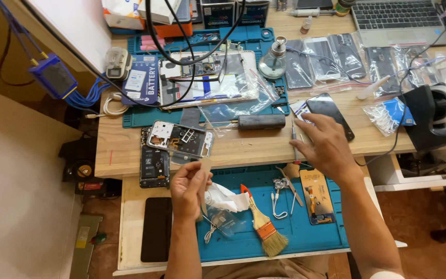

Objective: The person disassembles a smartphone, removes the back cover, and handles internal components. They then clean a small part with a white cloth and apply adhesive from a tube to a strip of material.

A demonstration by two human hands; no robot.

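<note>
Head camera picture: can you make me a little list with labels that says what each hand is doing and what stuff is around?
left hand: holds a thin flat tan tool upright in a closed grip
right hand: spread over the wooden desk, fingers at a small screwdriver
near left hand: opened phone frame, white tissue
on blue mat: paintbrush, tweezers, phone part with orange back
beyond right hand: black phone, bagged phone screens

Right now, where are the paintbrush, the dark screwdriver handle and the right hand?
paintbrush (262, 222): head view, on the metal band above its bristles.
dark screwdriver handle (260, 122): head view, middle of the barrel.
right hand (325, 145): head view, back of the hand.
</note>
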